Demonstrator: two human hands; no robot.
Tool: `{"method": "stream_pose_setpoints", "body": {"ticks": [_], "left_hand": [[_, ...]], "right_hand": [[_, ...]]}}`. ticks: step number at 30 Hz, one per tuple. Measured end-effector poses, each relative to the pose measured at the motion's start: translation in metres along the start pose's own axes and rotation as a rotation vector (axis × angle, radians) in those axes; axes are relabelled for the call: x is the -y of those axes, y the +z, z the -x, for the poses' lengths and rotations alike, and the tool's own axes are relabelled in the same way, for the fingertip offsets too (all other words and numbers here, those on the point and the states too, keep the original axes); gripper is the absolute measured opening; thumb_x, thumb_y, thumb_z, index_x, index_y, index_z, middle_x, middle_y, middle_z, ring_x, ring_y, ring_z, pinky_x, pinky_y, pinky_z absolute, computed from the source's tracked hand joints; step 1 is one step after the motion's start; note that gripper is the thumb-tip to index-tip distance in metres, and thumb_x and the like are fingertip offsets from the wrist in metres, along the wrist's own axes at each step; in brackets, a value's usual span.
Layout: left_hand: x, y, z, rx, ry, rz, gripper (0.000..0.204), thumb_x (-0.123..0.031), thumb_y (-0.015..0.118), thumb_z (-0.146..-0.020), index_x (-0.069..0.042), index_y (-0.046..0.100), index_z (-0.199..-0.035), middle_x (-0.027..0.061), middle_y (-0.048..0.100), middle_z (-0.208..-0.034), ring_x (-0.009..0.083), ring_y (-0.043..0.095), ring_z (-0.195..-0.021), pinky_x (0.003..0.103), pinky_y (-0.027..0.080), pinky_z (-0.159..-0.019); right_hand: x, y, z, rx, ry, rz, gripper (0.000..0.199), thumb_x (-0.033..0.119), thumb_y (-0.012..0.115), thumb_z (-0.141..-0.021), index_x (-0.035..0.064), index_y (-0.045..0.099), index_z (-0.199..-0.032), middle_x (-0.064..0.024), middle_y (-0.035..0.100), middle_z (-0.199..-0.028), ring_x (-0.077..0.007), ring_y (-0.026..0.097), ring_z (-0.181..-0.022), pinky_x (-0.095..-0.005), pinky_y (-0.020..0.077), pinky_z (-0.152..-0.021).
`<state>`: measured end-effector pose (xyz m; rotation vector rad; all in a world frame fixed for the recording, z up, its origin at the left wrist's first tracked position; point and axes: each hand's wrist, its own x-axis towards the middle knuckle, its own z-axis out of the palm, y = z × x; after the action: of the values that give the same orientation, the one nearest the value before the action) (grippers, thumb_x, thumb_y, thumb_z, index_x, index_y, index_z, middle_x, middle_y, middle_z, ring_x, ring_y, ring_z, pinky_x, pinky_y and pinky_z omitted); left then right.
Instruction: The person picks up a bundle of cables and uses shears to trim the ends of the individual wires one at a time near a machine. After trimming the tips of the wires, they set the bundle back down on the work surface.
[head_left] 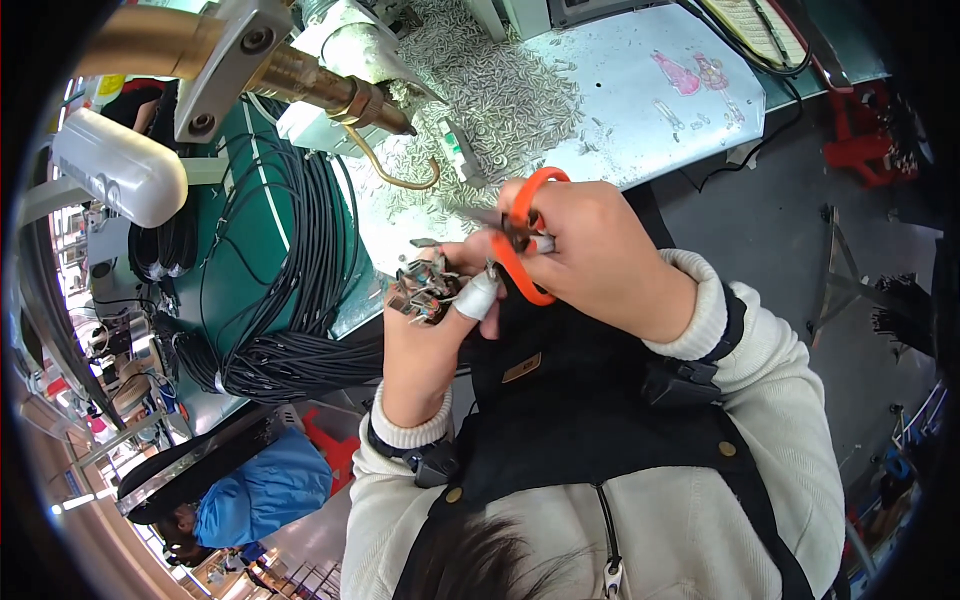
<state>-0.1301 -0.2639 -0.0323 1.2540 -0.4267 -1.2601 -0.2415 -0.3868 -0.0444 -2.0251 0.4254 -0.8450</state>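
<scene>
- Your right hand (610, 250) holds the orange-handled scissors (541, 184); fingers are curled around the handles, pressed in, but exactly which finger sits in which loop, can't tell
- Scissors sit just above your left hand (422, 350), blades toward the left; blades are blurred, so open or closed can't tell
- Left fingers are mostly hidden under a clump of small metal pieces (425, 288); hand looks cupped around them, thumb pressed in beside the clump; white wrap (477, 297) on that thumb
- Handling, my read: scissors light, stiff, handles grippy; hold by the loops, keep skin off the blades
- Metal pieces likely light and stiff, sharp-edged, prone to slip and tangle; cup the bunch low, pinch single ones by a flat side; thin parts may bend
- Past your hands: heap of tiny silver bits (490, 75) on the table, brass nozzle (385, 115) of a machine, coil of black cable (290, 270) to the left
- Labels: tan patch (521, 367) on your apron (580, 425), marks too small to read; white cylinder (120, 165) has grey markings, wording unclear; pink figures (690, 75) on the tabletop are pictures
</scene>
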Motion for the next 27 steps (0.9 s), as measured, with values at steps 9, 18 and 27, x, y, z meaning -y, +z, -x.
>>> {"method": "stream_pose_setpoints", "body": {"ticks": [9,18,27], "left_hand": [[0.015,-0.004,-0.006,-0.191,0.725,-0.716,0.017,0.006,0.058,-0.075,-0.001,0.054,-0.09,0.0051,0.055,-0.075,0.0091,0.046,-0.05,0.019,0.034,-0.047],[-0.005,-0.013,0.001,-0.04,-0.001,0.18,0.013,0.002,0.054,-0.078,-0.001,0.049,-0.089,0.0024,0.048,-0.068,0.0038,0.031,-0.041,0.018,0.02,-0.037],[-0.007,-0.006,0.006,-0.1,0.014,0.022,0.016,0.002,0.058,-0.075,0.0,0.052,-0.09,0.0025,0.05,-0.072,0.004,0.037,-0.045,0.018,0.025,-0.038]], "right_hand": [[-0.001,-0.003,0.0,0.546,0.836,-0.86,0.022,0.018,0.056,-0.082,0.0033,0.05,-0.067,0.0004,0.045,-0.052,-0.0068,0.043,-0.043,-0.0244,0.0341,-0.04],[-0.005,-0.003,0.005,-0.01,-0.481,0.464,0.013,0.02,0.06,-0.075,0.0093,0.059,-0.083,0.0032,0.045,-0.057,-0.0098,0.044,-0.042,-0.0214,0.0325,-0.039],[-0.007,0.002,0.013,-0.038,-0.49,0.454,0.019,0.01,0.064,-0.067,0.0091,0.059,-0.084,0.003,0.049,-0.058,-0.0089,0.049,-0.045,-0.0209,0.0346,-0.04]]}}
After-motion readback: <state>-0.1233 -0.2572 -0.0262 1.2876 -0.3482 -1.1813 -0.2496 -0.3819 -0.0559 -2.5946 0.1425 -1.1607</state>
